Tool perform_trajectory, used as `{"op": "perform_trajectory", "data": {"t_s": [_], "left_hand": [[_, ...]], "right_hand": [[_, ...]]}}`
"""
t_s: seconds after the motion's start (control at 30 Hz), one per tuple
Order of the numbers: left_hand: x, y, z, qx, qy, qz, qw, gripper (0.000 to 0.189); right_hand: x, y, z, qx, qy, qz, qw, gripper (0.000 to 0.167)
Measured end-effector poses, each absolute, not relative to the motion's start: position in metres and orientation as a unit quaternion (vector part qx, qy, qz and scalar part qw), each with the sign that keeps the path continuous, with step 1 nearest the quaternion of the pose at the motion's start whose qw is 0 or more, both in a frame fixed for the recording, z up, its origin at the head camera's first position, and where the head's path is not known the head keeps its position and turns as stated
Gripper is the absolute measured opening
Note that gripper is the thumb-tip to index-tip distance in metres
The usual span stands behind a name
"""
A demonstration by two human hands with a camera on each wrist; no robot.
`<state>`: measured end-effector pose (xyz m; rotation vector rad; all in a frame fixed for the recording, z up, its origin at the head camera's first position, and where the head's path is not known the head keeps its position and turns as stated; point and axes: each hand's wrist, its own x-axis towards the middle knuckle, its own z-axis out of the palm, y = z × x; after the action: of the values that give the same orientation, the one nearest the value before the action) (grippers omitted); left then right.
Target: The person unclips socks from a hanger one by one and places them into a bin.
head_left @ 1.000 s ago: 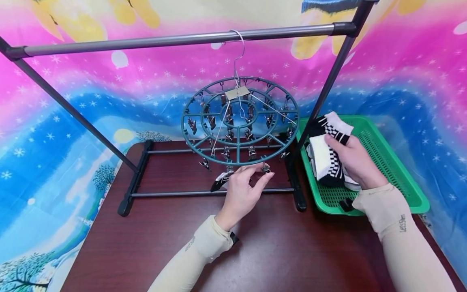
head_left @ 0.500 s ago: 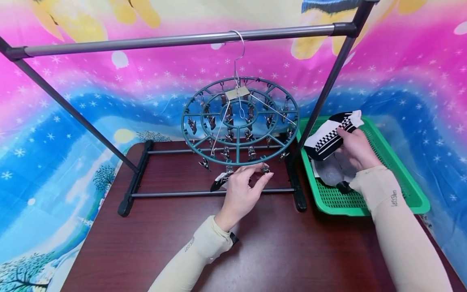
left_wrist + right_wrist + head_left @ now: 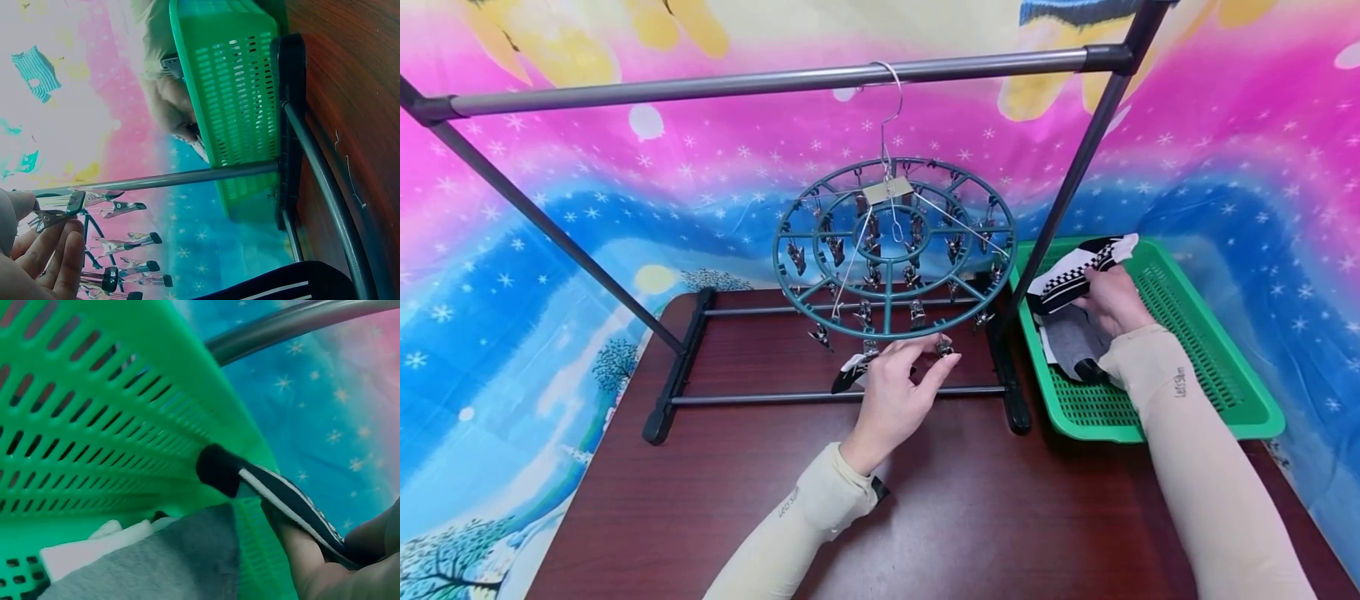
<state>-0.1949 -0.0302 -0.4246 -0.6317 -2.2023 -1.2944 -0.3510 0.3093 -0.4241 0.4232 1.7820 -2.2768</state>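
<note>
My left hand (image 3: 898, 392) pinches a small metal clip (image 3: 945, 347) at the front rim of a round green drying hanger (image 3: 889, 321). Beside its fingers, a black-and-white sock (image 3: 850, 374) hangs under the rim, partly hidden by the hand. Over a green basket (image 3: 1262, 417), my right hand (image 3: 1116, 302) grips a black-and-white checked sock (image 3: 1067, 271) between thumb and fingers. From the right wrist, that sock (image 3: 284, 497) shows its black side with a white stripe. Below it, a grey sock (image 3: 1072, 340) and white cloth (image 3: 94, 550) lie inside the basket.
The hanger's hook (image 3: 895, 92) hangs on the rack's top bar (image 3: 737, 82). A slanting rack post (image 3: 1075, 179) stands between hanger and basket. Several other clips (image 3: 865, 312) dangle from the rings. A dark red-brown table (image 3: 970, 500) carries the rack's feet (image 3: 1017, 414).
My right hand has raised the checked sock off the others, turned it lengthwise, then shifted slightly left, exposing the grey sock. The left hand stays at its clip.
</note>
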Motion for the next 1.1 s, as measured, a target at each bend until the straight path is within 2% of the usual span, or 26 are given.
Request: {"op": "perform_trajectory", "data": {"t_s": [0.1, 0.17, 0.27, 0.37, 0.53, 0.6, 0.7, 0.77, 0.83, 0.97, 1.1], "left_hand": [[-0.195, -0.031, -0.425, -0.232, -0.811, -0.471, 0.257, 0.030], [-0.195, -0.031, -0.424, -0.233, -0.811, -0.469, 0.260, 0.030], [-0.196, -0.030, -0.423, -0.237, -0.811, -0.466, 0.264, 0.029], [-0.197, -0.029, -0.422, -0.240, -0.809, -0.465, 0.266, 0.028], [-0.197, -0.028, -0.422, -0.241, -0.807, -0.467, 0.271, 0.028], [-0.197, -0.028, -0.422, -0.241, -0.806, -0.468, 0.270, 0.029], [-0.197, -0.028, -0.423, -0.240, -0.806, -0.470, 0.268, 0.029], [-0.197, -0.029, -0.423, -0.240, -0.806, -0.470, 0.267, 0.029], [-0.197, -0.029, -0.424, -0.240, -0.807, -0.469, 0.267, 0.029], [-0.197, -0.028, -0.426, -0.241, -0.808, -0.467, 0.267, 0.029], [-0.198, -0.028, -0.426, -0.240, -0.809, -0.467, 0.266, 0.028]], "right_hand": [[-0.354, 0.308, -0.428, 0.143, 0.602, -0.775, 0.129, 0.036], [-0.356, 0.309, -0.432, 0.137, 0.624, -0.756, 0.142, 0.030], [-0.358, 0.313, -0.435, 0.119, 0.710, -0.677, 0.157, 0.046], [-0.361, 0.318, -0.438, 0.103, 0.780, -0.600, 0.145, 0.058], [-0.366, 0.324, -0.447, 0.108, 0.807, -0.575, 0.082, 0.053], [-0.367, 0.327, -0.450, 0.123, 0.812, -0.567, 0.061, 0.064], [-0.368, 0.332, -0.452, 0.144, 0.821, -0.552, 0.041, 0.096], [-0.368, 0.335, -0.452, 0.146, 0.836, -0.528, 0.039, 0.105], [-0.367, 0.337, -0.452, 0.142, 0.858, -0.492, 0.035, 0.096], [-0.362, 0.339, -0.449, 0.140, 0.917, -0.373, 0.008, 0.058], [-0.357, 0.342, -0.446, 0.145, 0.947, -0.286, 0.003, 0.053]]}}
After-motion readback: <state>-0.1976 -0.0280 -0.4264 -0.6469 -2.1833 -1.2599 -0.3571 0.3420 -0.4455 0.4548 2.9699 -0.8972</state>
